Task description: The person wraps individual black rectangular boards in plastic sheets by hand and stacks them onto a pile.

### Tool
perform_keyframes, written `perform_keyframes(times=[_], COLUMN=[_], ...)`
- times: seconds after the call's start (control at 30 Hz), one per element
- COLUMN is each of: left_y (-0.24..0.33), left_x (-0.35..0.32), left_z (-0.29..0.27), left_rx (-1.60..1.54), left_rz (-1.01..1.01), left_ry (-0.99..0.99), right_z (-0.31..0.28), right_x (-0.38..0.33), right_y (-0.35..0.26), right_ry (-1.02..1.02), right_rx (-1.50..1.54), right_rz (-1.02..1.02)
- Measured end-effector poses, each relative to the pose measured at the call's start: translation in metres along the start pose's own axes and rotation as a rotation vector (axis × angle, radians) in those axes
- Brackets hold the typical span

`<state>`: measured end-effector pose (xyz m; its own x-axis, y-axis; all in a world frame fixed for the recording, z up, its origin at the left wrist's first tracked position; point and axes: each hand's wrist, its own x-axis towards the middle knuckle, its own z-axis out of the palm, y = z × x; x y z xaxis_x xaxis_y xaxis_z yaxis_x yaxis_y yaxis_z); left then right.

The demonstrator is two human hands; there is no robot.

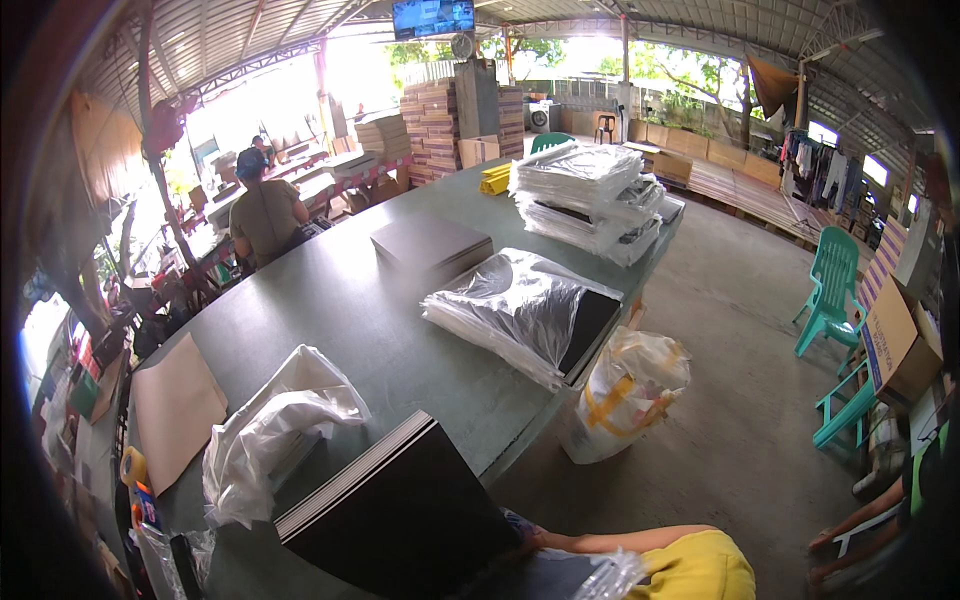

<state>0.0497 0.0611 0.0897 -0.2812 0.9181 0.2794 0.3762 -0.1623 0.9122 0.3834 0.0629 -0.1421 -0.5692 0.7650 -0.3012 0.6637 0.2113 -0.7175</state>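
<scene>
A thick stack of dark sheets [400, 515] with pale layered edges lies tilted at the near end of the grey-green table [380, 340], overhanging its edge. My right hand [527, 533] reaches in from the lower right, below a bare forearm and a yellow sleeve. It rests against the stack's right side, with its fingers mostly hidden behind the sheets. A bit of clear plastic [600, 577] lies under that forearm. My left hand is out of the picture. A crumpled clear plastic bag [280, 420] sits just left of the stack.
On the table are a brown cardboard sheet [175, 405], a plastic-wrapped bundle [520, 310], a flat dark stack [430, 245] and piled wrapped bundles [590, 195]. A white sack [620, 395] stands on the floor. Green chairs [830, 290] are at right. A person [265, 210] sits far left; another's arm [850, 520] shows at lower right.
</scene>
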Motion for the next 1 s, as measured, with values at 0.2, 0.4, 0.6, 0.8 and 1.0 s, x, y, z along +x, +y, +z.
perform_keyframes(times=[0.2, 0.4, 0.6, 0.8, 1.0], left_y=[0.025, 0.077, 0.118, 0.022, -0.062], left_x=[-0.001, -0.001, -0.024, -0.060, -0.060], left_z=[-0.009, -0.022, -0.060, 0.017, 0.049], left_rx=[-0.103, -0.333, -0.593, -0.056, 0.145], left_rz=[-0.032, -0.017, -0.056, 0.034, -0.129], left_ry=[-0.241, -0.814, -1.232, -1.082, -0.949], right_z=[0.033, -0.123, -0.159, -0.042, -0.065], right_x=[-0.004, 0.005, -0.034, -0.004, 0.025], right_y=[0.033, -0.079, -0.233, -0.096, -0.149], right_ry=[-0.287, -0.544, -0.756, -1.019, -0.806], right_rx=[-0.184, -0.048, 0.865, 0.596, 0.067], right_rz=[-0.130, -0.435, -0.414, -0.039, -0.044])
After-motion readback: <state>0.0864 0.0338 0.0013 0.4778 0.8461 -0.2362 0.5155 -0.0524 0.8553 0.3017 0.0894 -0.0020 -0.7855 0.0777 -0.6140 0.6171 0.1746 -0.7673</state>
